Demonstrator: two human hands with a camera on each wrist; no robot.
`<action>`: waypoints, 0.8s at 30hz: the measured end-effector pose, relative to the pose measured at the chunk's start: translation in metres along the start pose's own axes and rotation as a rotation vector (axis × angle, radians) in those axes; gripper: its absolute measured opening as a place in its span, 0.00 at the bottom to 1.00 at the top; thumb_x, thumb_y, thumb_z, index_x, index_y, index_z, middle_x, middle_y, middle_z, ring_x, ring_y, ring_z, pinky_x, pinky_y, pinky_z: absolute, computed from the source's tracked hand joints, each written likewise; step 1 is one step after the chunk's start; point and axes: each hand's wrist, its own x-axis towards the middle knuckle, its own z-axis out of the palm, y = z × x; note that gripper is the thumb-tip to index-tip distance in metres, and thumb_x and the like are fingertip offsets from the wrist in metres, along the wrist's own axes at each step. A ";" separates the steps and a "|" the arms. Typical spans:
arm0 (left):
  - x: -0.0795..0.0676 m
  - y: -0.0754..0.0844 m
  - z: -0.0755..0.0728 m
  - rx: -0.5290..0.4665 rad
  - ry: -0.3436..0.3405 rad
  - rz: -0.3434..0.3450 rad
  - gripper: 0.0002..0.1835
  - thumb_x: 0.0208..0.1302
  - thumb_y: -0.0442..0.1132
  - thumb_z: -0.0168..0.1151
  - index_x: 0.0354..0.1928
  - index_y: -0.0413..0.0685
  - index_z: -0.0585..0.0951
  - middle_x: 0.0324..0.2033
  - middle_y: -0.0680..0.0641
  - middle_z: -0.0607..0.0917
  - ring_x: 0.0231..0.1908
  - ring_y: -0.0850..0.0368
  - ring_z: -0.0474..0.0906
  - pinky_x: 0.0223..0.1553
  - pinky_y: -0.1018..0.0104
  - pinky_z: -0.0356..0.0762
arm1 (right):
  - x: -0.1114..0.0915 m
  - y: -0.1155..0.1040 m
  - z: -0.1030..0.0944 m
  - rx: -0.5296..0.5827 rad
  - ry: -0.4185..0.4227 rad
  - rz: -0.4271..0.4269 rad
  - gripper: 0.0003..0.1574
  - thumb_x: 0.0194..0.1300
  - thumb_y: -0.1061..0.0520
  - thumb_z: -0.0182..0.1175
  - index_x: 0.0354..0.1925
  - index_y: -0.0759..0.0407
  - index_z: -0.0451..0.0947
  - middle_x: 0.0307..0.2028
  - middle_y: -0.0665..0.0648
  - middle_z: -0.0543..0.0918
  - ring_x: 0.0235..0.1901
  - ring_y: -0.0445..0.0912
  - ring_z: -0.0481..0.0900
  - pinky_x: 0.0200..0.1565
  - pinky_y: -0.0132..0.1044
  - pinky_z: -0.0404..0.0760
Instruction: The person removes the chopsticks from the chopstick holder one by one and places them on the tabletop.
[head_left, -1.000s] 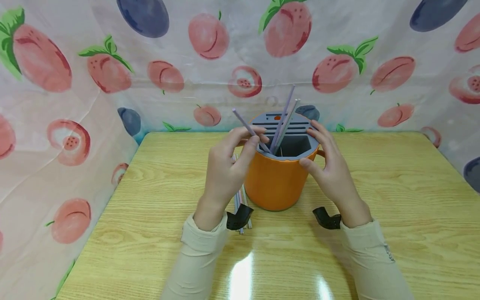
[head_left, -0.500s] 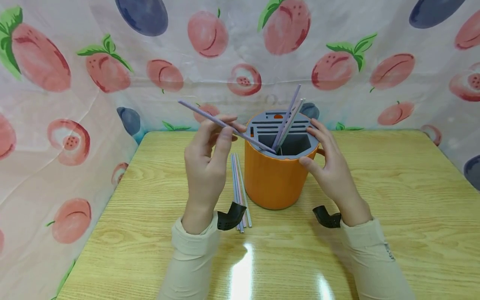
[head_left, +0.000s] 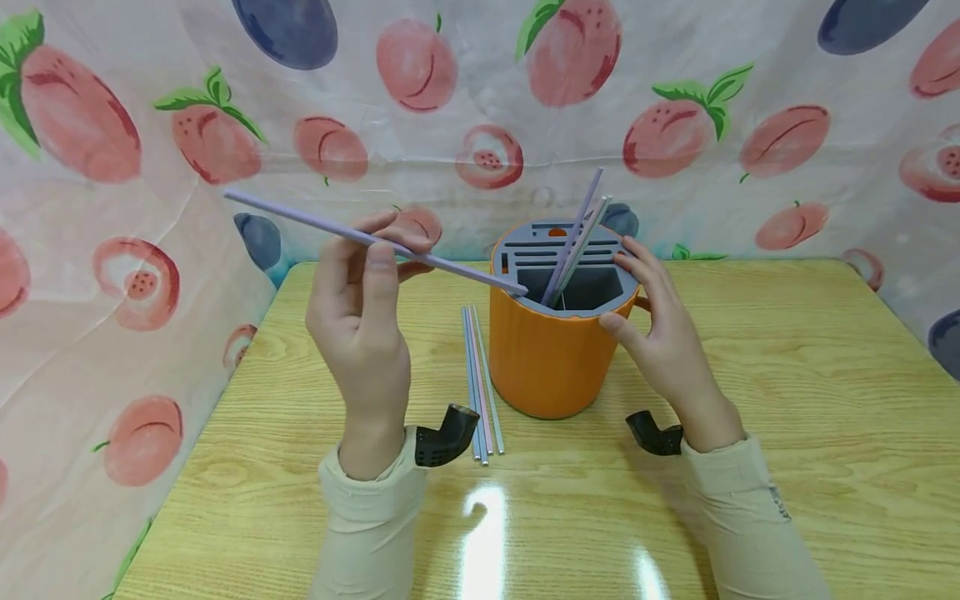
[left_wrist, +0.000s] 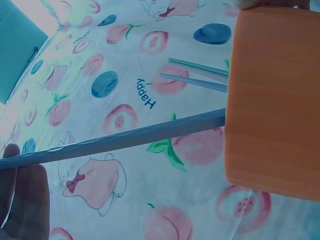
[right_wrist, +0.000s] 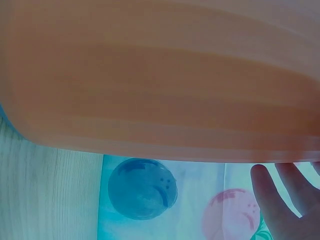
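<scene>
My left hand (head_left: 360,325) pinches a purple chopstick (head_left: 296,217) between thumb and fingers, holding it slantwise with its far end low to the right. That end overlaps the near left rim of an orange utensil holder (head_left: 551,367), whose grey slotted top has a wide compartment at the front. Several purple and pale chopsticks (head_left: 573,237) lean upright in that compartment. My right hand (head_left: 663,346) grips the holder's right side at the rim, thumb in front and fingers behind. In the right wrist view the orange wall (right_wrist: 150,90) fills most of the picture, fingers beside it.
Several blue, pink and green chopsticks (head_left: 481,379) lie on the wooden table (head_left: 795,400) just left of the holder. A handle (head_left: 642,305) shows at the holder's right side. A peach-print cloth (head_left: 420,175) hangs behind the table.
My left hand has moved left, drawing the purple chopstick out of the holder's front compartment and tilting it flatter. The right hand has stayed at the holder's rim.
</scene>
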 end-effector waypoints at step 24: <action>-0.009 -0.069 -0.033 0.780 -0.565 -0.529 0.12 0.64 0.43 0.52 0.48 0.55 0.78 0.28 0.56 0.81 0.25 0.61 0.76 0.27 0.67 0.74 | -0.001 -0.004 0.000 -0.021 0.005 0.003 0.36 0.62 0.51 0.55 0.64 0.62 0.56 0.67 0.46 0.49 0.64 0.45 0.50 0.53 0.56 0.62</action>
